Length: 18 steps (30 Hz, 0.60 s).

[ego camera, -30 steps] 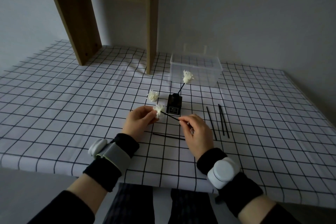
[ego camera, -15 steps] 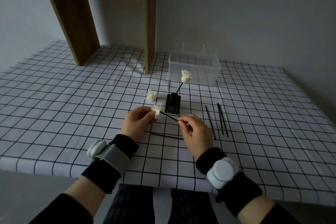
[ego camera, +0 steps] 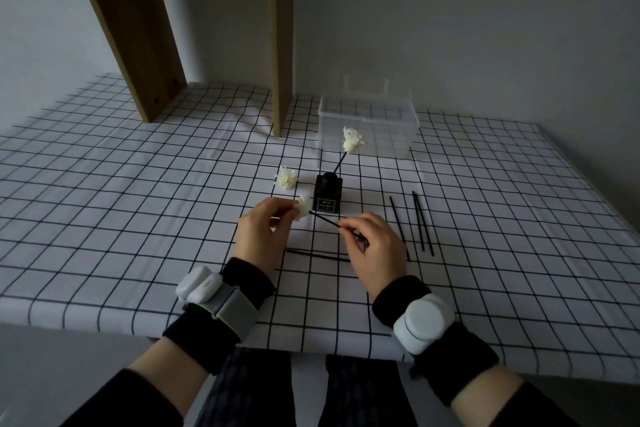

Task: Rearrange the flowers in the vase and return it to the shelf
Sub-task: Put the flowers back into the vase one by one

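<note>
A small pale label is seen on the front of the black vase [ego camera: 328,195], but its writing is too small to be read. The vase stands upright on the checked tablecloth [ego camera: 138,211], with one white flower [ego camera: 352,140] in it, its stem leaning up and to the right. The left hand [ego camera: 264,229] is raised just above the cloth, fingers pinched on a second white flower head [ego camera: 303,212]. The right hand [ego camera: 375,246] is closed on that flower's black stem [ego camera: 323,219] — the stem runs from upper left down to lower right between the two hands, just in front of the vase. A third flower head [ego camera: 286,178] lies on the cloth left of the vase. Loose black sticks [ego camera: 420,222] lie to the right, long axes running away from the person.
</note>
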Tool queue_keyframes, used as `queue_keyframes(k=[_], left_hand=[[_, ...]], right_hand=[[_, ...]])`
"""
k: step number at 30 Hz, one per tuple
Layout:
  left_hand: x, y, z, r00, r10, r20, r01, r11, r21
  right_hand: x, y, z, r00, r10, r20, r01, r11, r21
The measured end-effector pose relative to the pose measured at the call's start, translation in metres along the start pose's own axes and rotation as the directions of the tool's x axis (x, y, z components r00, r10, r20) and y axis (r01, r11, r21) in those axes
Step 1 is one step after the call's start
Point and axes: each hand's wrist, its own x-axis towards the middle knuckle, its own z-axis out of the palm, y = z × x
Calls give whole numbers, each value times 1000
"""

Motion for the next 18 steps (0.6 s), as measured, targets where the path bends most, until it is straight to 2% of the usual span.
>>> queue_keyframes(k=[9,18], left_hand=[[0,0,0,999,53,-9,-53,998,20],[1,2,-1,996,89,0,-89,996,-22]], right_hand=[[0,0,-2,999,7,-35,-7,1000,24],[0,-3,-1,999,34,16,-33,999,-5]])
